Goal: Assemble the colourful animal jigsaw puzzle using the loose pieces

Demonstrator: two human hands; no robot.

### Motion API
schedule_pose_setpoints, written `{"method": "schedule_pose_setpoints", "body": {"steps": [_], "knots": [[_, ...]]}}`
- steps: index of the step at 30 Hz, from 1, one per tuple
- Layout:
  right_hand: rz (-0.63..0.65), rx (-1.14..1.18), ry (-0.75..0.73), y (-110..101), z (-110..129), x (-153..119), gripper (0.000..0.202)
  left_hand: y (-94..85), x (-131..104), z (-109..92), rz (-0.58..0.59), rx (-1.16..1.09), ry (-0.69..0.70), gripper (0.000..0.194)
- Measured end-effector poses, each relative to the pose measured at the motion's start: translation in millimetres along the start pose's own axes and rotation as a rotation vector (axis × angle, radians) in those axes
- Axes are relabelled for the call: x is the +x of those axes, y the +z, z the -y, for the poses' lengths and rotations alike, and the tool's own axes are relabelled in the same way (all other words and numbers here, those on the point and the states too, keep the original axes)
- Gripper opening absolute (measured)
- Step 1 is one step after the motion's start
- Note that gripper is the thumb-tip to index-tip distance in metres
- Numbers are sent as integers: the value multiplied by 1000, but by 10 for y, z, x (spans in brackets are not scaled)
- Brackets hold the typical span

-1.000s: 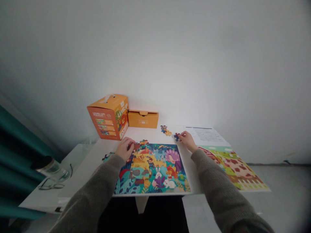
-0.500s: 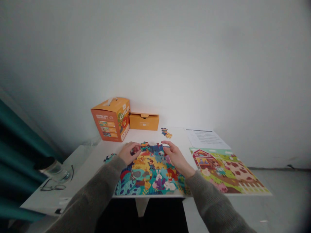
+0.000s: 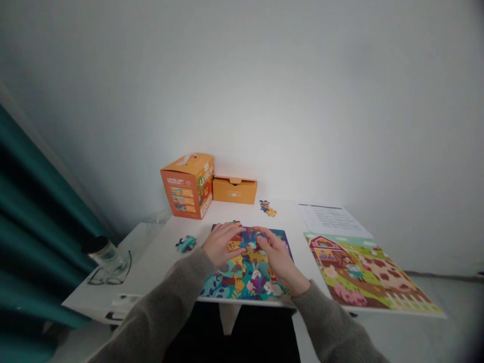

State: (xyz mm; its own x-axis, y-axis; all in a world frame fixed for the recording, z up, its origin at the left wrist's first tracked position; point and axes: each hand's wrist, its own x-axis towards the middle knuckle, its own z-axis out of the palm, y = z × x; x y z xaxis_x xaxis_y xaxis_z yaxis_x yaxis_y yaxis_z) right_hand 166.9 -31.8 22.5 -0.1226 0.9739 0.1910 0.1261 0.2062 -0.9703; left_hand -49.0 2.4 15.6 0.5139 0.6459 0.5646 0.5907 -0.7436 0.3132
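Head: we touched the puzzle (image 3: 245, 267)
Left hand (image 3: 222, 245): grip lay spread, empty
Right hand (image 3: 279, 256): grip half curled; we couldn't tell its hold

Passable strip of tabletop (image 3: 224, 214) I see between jungle puzzle (image 3: 245, 262) and low carton (image 3: 234, 192), tall box (image 3: 185, 187) blocking far left, loose pieces (image 3: 268, 207) at right, my right sleeve (image 3: 325, 317) across near gap beside farm puzzle (image 3: 372, 275).
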Motion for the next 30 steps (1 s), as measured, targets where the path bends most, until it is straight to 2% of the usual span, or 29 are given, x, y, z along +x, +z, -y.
{"method": "schedule_pose_setpoints", "body": {"steps": [10,17,25,30], "knots": [[51,-351,-281,-52,-247,6,29,4,-159,-22,-14,47,-16,41],[55,-620,-406,-87,-242,13,10,8,-165,-6,-15,32,5,40],[57,-680,-480,-99,-207,-21,5,24,-192,-4,-35,43,50,42],[32,-677,-489,-122,-190,-40,4,10,-202,-11,-13,38,44,50]]}}
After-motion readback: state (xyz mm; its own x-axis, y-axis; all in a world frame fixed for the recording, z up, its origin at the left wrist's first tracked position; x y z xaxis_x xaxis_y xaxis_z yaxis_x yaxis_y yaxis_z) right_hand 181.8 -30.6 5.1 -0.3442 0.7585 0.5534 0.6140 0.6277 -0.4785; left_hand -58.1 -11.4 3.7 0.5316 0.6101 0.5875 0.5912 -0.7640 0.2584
